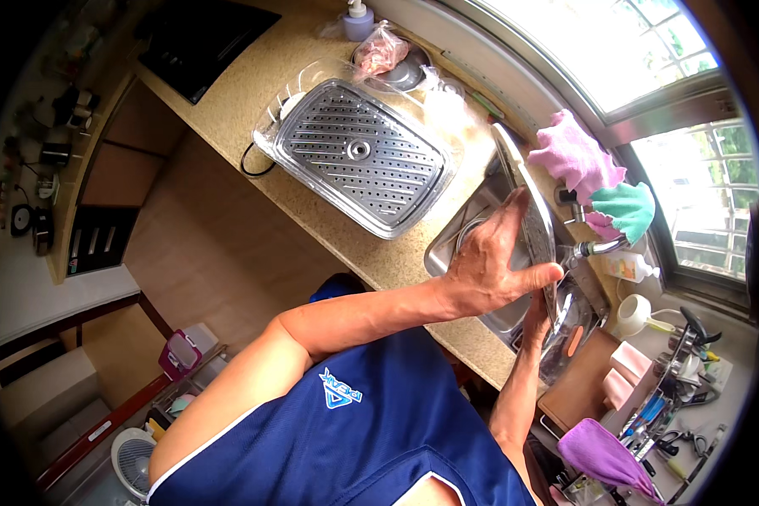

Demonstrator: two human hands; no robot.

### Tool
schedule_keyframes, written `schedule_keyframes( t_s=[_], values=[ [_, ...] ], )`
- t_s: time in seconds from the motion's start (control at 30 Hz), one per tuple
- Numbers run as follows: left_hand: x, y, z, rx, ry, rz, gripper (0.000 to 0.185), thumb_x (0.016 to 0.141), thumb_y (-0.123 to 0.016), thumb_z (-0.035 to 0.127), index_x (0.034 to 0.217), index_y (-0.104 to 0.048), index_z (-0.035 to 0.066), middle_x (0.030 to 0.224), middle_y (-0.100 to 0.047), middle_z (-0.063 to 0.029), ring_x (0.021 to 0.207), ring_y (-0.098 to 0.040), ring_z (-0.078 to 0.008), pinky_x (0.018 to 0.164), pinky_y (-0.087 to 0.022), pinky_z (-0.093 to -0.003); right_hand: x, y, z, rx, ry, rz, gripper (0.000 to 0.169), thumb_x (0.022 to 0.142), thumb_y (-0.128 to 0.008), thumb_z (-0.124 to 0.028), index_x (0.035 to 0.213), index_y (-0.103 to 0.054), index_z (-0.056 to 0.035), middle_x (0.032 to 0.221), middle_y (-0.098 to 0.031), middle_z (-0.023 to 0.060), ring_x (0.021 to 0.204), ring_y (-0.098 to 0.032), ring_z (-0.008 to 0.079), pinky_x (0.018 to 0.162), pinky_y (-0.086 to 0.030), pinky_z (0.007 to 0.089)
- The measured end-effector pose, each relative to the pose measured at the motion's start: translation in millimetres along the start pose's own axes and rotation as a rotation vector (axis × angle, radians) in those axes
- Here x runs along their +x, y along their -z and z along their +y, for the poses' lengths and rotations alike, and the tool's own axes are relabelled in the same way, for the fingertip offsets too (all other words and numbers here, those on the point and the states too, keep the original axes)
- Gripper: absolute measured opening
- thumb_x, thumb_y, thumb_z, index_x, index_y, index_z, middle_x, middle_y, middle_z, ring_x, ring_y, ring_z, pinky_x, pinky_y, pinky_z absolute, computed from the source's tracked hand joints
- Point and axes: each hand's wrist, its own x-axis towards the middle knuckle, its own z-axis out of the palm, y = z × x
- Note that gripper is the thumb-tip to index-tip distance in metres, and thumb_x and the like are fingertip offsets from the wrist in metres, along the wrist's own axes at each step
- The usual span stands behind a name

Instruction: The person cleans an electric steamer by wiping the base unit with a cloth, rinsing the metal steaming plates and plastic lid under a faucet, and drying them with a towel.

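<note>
Over the steel sink point(439, 253), a flat, tray-like panel point(536, 221) is held on its edge, with a dark face and a shiny pale rim. My left hand point(493, 265) lies against it, fingers on the dark face and thumb across the near edge. At the panel's lower end, my right hand point(536, 316) grips it; its fingers are partly hidden. Left of the sink, a black perforated rectangular plate point(335, 133) sits in a clear plastic tub point(354, 218) on the speckled counter.
A faucet point(591, 248) with pink point(575, 152) and green cloths point(626, 205) stands behind the sink. A bagged pinkish food item point(382, 54) is on a round dark dish point(411, 69). A cutting board point(575, 386) and utensil rack point(658, 405) are at right; a cooktop point(205, 44) is far left.
</note>
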Motion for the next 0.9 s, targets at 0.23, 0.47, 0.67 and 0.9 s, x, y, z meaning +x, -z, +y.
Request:
schedule_keyframes(
  t_s=[0.23, 0.47, 0.67, 0.9],
  values=[
    [11, 22, -6, -0.01, -0.15, 0.073, 0.051, 0.085, -0.073, 0.031, 0.122, -0.06, -0.002, 0.115, -0.064, -0.023, 0.104, -0.064, -0.0386, 0.089, -0.052, -0.0414, -10, 5, -2, 0.152, -0.122, 0.077, 0.033, 0.092, -0.064, -0.008, 0.124, -0.063, -0.0018, 0.113, -0.068, 0.0079, 0.105, -0.063, 0.0181, 0.095, -0.048, 0.0357],
    [35, 118, -117, 0.823, 0.0, -0.218, 0.013, 0.086, -0.066, 0.02, 0.091, -0.073, 0.01, 0.089, -0.07, -0.011, 0.084, -0.068, -0.0276, 0.08, -0.055, -0.0395, -26, 7, 13, 0.134, -0.262, 0.071, 0.035, 0.091, -0.067, -0.007, 0.125, -0.062, -0.0036, 0.116, -0.067, 0.0091, 0.106, -0.065, 0.0203, 0.087, -0.053, 0.0327],
    [68, 180, -195, 0.926, 0.303, -0.327, 0.019, 0.084, -0.065, 0.021, 0.096, -0.077, 0.012, 0.092, -0.072, -0.012, 0.09, -0.069, -0.0301, 0.081, -0.054, -0.0424, -32, -11, 36, 0.244, -0.246, 0.089, 0.035, 0.092, -0.066, -0.006, 0.126, -0.06, -0.0017, 0.117, -0.066, 0.0117, 0.105, -0.066, 0.0223, 0.087, -0.056, 0.0359],
    [81, 160, -203, 0.975, 0.384, -0.332, 0.018, 0.081, -0.068, 0.025, 0.092, -0.078, 0.013, 0.086, -0.073, -0.013, 0.084, -0.071, -0.0314, 0.078, -0.055, -0.0436, -29, -24, 30, 0.184, -0.327, 0.12, 0.03, 0.093, -0.066, -0.007, 0.123, -0.061, -0.0012, 0.114, -0.067, 0.0108, 0.104, -0.067, 0.0218, 0.087, -0.057, 0.0353]
  ],
)
